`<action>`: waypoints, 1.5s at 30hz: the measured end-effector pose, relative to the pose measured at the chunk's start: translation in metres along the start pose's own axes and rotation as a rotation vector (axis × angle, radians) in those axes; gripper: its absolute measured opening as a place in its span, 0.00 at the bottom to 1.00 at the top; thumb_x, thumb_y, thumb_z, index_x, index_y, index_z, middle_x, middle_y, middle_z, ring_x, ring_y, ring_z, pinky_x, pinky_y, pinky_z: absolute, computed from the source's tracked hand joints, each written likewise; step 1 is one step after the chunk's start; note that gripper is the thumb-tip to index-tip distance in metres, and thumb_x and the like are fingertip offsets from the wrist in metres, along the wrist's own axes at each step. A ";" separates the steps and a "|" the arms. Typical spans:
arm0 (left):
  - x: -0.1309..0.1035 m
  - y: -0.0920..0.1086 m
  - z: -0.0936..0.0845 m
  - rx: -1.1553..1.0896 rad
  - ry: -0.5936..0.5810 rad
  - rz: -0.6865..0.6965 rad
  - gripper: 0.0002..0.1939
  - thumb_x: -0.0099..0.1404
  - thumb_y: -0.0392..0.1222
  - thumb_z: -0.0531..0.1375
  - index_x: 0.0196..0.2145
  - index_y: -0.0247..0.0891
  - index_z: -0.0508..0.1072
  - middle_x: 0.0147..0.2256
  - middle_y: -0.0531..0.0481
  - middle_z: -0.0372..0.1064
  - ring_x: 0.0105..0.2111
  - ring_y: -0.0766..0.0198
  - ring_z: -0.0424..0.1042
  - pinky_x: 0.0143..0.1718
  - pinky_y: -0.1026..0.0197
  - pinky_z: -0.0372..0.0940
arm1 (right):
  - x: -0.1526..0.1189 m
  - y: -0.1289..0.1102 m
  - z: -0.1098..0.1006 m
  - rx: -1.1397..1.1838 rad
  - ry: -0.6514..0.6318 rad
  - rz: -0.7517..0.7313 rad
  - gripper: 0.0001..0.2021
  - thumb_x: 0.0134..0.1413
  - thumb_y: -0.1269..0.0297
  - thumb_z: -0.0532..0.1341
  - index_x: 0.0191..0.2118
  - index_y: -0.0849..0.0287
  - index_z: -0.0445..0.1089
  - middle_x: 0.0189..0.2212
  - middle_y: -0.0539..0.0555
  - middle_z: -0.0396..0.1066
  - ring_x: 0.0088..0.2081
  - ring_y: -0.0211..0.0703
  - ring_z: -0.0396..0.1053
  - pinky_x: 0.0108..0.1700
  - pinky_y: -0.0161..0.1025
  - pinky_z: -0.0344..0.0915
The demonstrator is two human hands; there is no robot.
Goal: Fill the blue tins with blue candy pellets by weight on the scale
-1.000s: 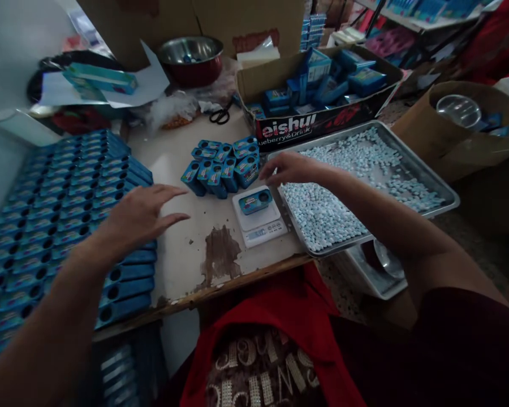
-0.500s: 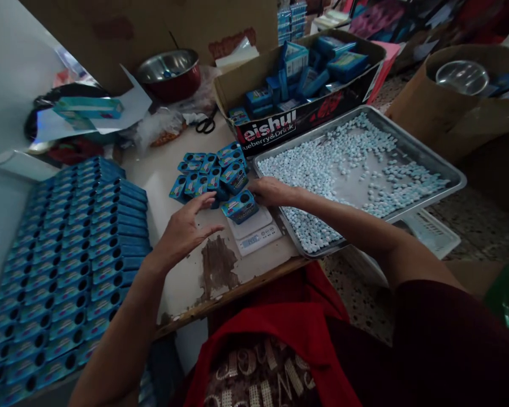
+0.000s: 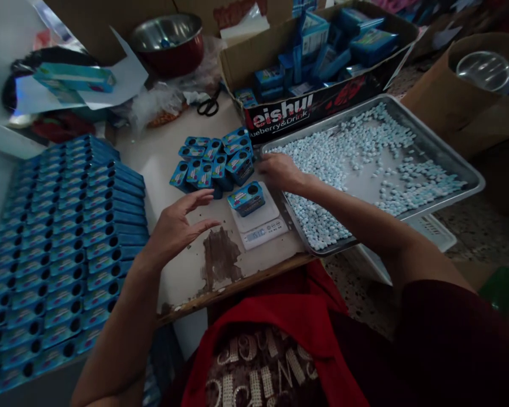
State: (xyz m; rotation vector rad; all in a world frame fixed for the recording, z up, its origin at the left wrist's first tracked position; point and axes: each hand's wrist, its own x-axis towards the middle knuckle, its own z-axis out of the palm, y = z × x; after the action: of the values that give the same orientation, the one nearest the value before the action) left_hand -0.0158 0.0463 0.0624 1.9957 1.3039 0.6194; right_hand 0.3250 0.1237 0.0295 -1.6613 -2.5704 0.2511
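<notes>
A small blue box [image 3: 246, 199] with a dark round hole in its top sits on the white digital scale [image 3: 266, 227]. My left hand [image 3: 176, 226] is held open to the left of the scale, thumb and fingers apart with nothing between them. Over the near left rim of the metal tray [image 3: 439, 203], my right hand [image 3: 282, 170] has its fingers curled together; whatever they hold is hidden. Pale blue and white pellets [image 3: 311, 217] are spread in that tray. Behind the scale stand several more blue boxes [image 3: 212, 161] in a cluster, close to my right fingertips.
Rows of stacked blue boxes [image 3: 68, 254] fill the left side. A cardboard carton [image 3: 280, 116] of blue packs is at the back. Scissors [image 3: 208, 106] and a red metal bowl [image 3: 169, 53] lie behind the cluster. A brown bag [image 3: 445, 107] stands at the far right.
My right hand has moved away from the box on the scale, back toward the tray's left rim. My left hand stays open. The view has shifted slightly.
</notes>
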 end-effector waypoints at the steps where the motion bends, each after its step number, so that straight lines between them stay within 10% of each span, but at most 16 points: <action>1: -0.002 -0.002 -0.002 0.006 0.006 -0.003 0.52 0.62 0.87 0.76 0.69 0.47 0.82 0.63 0.37 0.86 0.65 0.33 0.85 0.76 0.28 0.75 | -0.005 0.008 -0.004 0.031 0.009 0.028 0.19 0.73 0.74 0.61 0.56 0.64 0.90 0.57 0.70 0.85 0.61 0.66 0.78 0.61 0.52 0.70; 8: -0.014 -0.013 -0.007 -0.041 0.047 0.003 0.50 0.63 0.85 0.77 0.67 0.46 0.85 0.62 0.39 0.87 0.63 0.38 0.87 0.73 0.36 0.78 | -0.090 0.088 -0.009 -0.012 -0.048 0.094 0.30 0.71 0.55 0.73 0.74 0.57 0.81 0.71 0.70 0.78 0.69 0.77 0.73 0.71 0.68 0.70; 15: -0.008 -0.011 0.009 -0.081 0.044 0.029 0.44 0.67 0.76 0.80 0.69 0.45 0.85 0.62 0.40 0.87 0.64 0.40 0.86 0.75 0.37 0.77 | -0.154 0.060 0.028 -0.170 -0.237 -0.025 0.29 0.71 0.58 0.72 0.72 0.61 0.77 0.65 0.74 0.79 0.63 0.72 0.77 0.57 0.55 0.74; 20: -0.015 -0.007 0.006 -0.077 0.043 -0.007 0.44 0.66 0.73 0.82 0.69 0.46 0.85 0.62 0.41 0.87 0.64 0.40 0.85 0.75 0.38 0.76 | -0.143 0.073 0.025 0.043 -0.264 0.096 0.12 0.72 0.60 0.70 0.55 0.56 0.83 0.47 0.62 0.85 0.41 0.56 0.79 0.43 0.47 0.67; 24: -0.021 -0.009 0.017 -0.088 0.068 0.003 0.43 0.66 0.70 0.82 0.70 0.45 0.83 0.62 0.39 0.86 0.63 0.40 0.85 0.74 0.36 0.76 | -0.137 0.099 0.015 0.571 -0.095 0.361 0.12 0.63 0.52 0.80 0.43 0.53 0.83 0.24 0.48 0.70 0.27 0.43 0.64 0.34 0.43 0.57; 28: -0.008 -0.016 0.065 -0.120 0.180 0.024 0.49 0.58 0.60 0.89 0.70 0.46 0.78 0.60 0.41 0.86 0.60 0.43 0.86 0.67 0.40 0.81 | -0.137 0.094 0.012 1.148 0.006 0.572 0.18 0.51 0.56 0.86 0.37 0.55 0.79 0.24 0.47 0.68 0.25 0.36 0.60 0.27 0.35 0.55; 33: 0.030 0.004 0.123 -0.219 0.326 0.122 0.25 0.69 0.43 0.81 0.59 0.44 0.79 0.50 0.50 0.86 0.47 0.54 0.88 0.54 0.53 0.85 | -0.132 0.071 -0.009 1.642 0.041 0.836 0.19 0.52 0.64 0.84 0.32 0.56 0.72 0.26 0.47 0.69 0.24 0.30 0.61 0.22 0.27 0.56; 40: 0.089 0.073 0.138 -0.132 0.230 0.376 0.25 0.66 0.35 0.81 0.57 0.44 0.81 0.52 0.50 0.86 0.50 0.53 0.86 0.55 0.56 0.82 | -0.119 0.066 -0.057 1.753 0.396 0.617 0.26 0.66 0.41 0.82 0.37 0.49 0.70 0.29 0.45 0.72 0.23 0.32 0.60 0.20 0.31 0.57; 45: 0.103 0.091 0.170 -0.145 0.175 0.337 0.25 0.62 0.33 0.82 0.53 0.43 0.82 0.47 0.52 0.87 0.44 0.56 0.85 0.48 0.58 0.79 | -0.095 0.050 -0.051 1.701 0.663 0.535 0.29 0.70 0.28 0.74 0.38 0.48 0.69 0.33 0.48 0.75 0.27 0.37 0.65 0.24 0.36 0.65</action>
State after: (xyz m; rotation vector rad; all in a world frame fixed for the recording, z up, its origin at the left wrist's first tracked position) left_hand 0.1975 0.0697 0.0204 2.0926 0.9908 1.0375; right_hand 0.4170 0.0624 0.0737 -1.1507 -0.6685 1.1688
